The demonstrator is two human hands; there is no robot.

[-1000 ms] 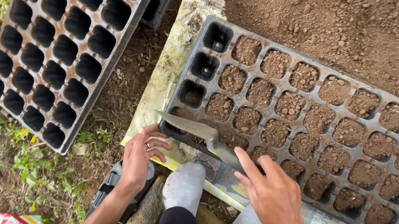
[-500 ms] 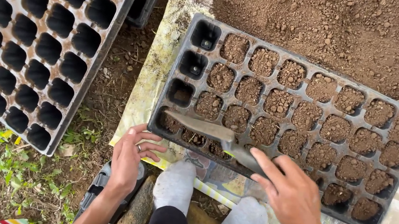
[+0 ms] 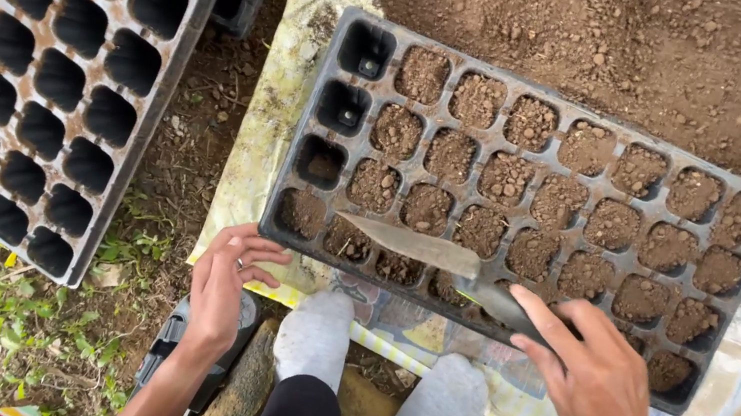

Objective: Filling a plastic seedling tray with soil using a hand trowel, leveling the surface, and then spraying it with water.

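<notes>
A black seedling tray (image 3: pixel 340 35) lies on a plastic sheet; most of its cells hold brown soil, and three cells in the left column are bare. My right hand (image 3: pixel 599 380) grips the handle of a metal trowel (image 3: pixel 419 247), whose blade lies flat over the tray's near-left cells. My left hand (image 3: pixel 223 284) rests at the tray's near-left corner with fingers spread, holding nothing; a ring shows on one finger. My feet in grey socks (image 3: pixel 315 335) sit just below the tray.
A second seedling tray (image 3: pixel 43 49) with bare cells lies on the ground at left. A heap of loose soil (image 3: pixel 624 39) sits on the plastic sheet (image 3: pixel 266 139) behind the filled tray. Grass and weeds grow at lower left.
The trowel and my right hand have slid rightward along the tray's near row. The leftmost near cell now shows soil. The view has shifted, so both trays sit further left.
</notes>
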